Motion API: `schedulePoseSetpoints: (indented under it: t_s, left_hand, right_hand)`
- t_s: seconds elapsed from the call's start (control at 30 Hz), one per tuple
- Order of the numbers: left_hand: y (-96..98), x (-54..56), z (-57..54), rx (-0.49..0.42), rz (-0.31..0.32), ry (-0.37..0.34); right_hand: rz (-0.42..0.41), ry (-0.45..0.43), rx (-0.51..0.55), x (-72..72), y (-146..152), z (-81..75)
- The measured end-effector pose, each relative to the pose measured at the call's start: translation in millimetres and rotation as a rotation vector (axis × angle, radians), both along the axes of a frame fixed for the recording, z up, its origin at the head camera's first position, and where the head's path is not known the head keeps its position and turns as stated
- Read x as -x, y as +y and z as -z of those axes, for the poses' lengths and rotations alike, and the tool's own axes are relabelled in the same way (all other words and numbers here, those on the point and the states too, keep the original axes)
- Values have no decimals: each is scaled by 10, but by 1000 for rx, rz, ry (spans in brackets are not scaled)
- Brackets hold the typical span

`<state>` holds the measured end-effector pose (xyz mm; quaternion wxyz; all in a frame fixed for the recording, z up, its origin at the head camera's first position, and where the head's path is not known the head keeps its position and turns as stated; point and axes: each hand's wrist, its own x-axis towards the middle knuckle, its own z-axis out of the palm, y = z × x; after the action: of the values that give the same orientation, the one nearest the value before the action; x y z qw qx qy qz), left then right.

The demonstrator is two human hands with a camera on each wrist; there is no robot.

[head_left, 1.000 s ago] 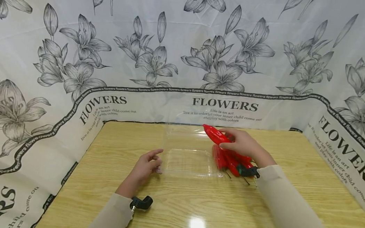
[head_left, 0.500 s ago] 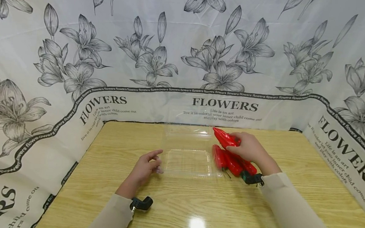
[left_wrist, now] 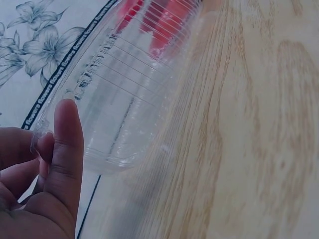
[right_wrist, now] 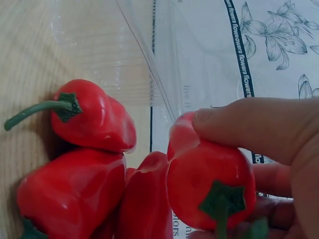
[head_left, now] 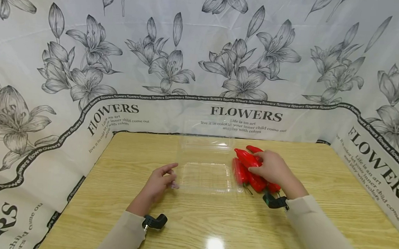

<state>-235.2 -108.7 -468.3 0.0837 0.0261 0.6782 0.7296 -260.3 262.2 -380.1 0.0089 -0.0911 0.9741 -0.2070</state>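
Note:
A clear plastic clamshell box (head_left: 204, 188) lies on the table with its lid (head_left: 206, 142) raised at the back. My left hand (head_left: 160, 181) pinches the box's left edge; in the left wrist view its thumb (left_wrist: 67, 149) is on one side of the thin plastic and curled fingers on the other. To the right of the box, my right hand (head_left: 270, 167) grips a glossy red pepper (right_wrist: 209, 184) with a green stem, held over a pile of similar peppers. One of the piled peppers (right_wrist: 92, 114) rests on another, close to the box's right side.
The light wood table (head_left: 186, 230) is backed by a white flower-print cloth (head_left: 165, 115) that also closes off both sides. Another red pepper tip (head_left: 253, 148) shows behind the held one. A black wrist mount (head_left: 274, 200) sits below the right hand.
My right hand has moved right and toward me, carrying the red pepper from beside the lid to over the pile. A pepper tip behind it has come into view. The left hand stays put.

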Motion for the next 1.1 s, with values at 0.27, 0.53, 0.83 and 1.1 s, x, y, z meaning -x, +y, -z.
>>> schedulePoseSetpoints:
  t_s: [0.27, 0.53, 0.83, 1.1]
  left_hand:
    - [6, -11, -7, 12, 10, 4]
    - [-2, -2, 13, 16, 6, 4]
    - [3, 5, 24, 12, 1, 4]
    - [1, 6, 23, 2, -7, -1]
  right_hand:
    - [15, 33, -26, -56, -32, 96]
    - [23, 39, -35, -96, -32, 177]
    - [6, 42, -69, -117, -48, 246]
    - [-3, 44, -87, -139, -48, 246]
